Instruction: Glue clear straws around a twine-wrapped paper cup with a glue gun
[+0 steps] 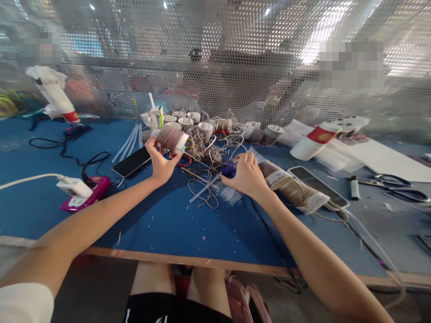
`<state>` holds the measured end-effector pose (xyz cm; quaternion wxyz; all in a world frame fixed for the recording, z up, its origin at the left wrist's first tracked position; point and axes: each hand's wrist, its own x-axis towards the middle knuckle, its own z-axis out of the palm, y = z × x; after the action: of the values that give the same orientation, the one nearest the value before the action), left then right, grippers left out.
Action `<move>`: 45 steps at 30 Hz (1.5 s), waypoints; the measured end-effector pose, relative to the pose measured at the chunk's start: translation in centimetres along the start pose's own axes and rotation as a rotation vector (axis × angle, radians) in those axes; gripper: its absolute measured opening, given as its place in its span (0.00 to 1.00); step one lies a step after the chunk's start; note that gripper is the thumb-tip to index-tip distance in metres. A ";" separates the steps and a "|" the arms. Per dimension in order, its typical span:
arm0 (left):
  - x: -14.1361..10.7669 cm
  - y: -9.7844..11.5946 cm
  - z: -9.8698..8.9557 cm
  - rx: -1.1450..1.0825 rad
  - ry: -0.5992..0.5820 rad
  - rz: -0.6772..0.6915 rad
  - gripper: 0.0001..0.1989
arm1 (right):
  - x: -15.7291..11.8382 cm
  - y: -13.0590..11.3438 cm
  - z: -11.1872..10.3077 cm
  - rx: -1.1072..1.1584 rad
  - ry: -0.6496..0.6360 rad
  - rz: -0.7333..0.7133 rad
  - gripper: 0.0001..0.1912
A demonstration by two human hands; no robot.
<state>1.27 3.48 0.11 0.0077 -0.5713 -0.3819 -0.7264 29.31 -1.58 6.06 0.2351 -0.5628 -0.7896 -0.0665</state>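
The left hand [162, 163] is closed around a brown-and-white cup [173, 138], above the table [168, 229]. The right hand [247, 172] has fingers curled on a blue tool [229, 169]. Behind are small cups [186, 123] (their contents, I cannot tell).

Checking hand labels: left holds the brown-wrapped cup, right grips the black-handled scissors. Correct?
Wrong on the right: the head view shows the right hand gripping a blue tool, while the black-handled scissors lie off to its right. The left hand does hold the brown-wrapped cup.
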 end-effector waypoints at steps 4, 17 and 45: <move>-0.2 -1.5 0.2 -0.005 -0.008 -0.094 0.41 | -0.4 1.5 0.8 -0.079 -0.109 0.084 0.34; -0.1 -0.3 0.1 0.035 -0.120 0.031 0.41 | 0.9 -1.0 -1.9 0.169 0.086 0.265 0.14; 0.1 1.9 -0.5 0.103 -0.235 0.098 0.39 | -1.3 -6.3 -1.2 1.095 -0.104 0.293 0.20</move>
<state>1.74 1.87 1.21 0.0278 -0.6693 -0.3886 -0.6326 24.22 -5.36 7.55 0.4602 -0.4648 -0.6332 0.4137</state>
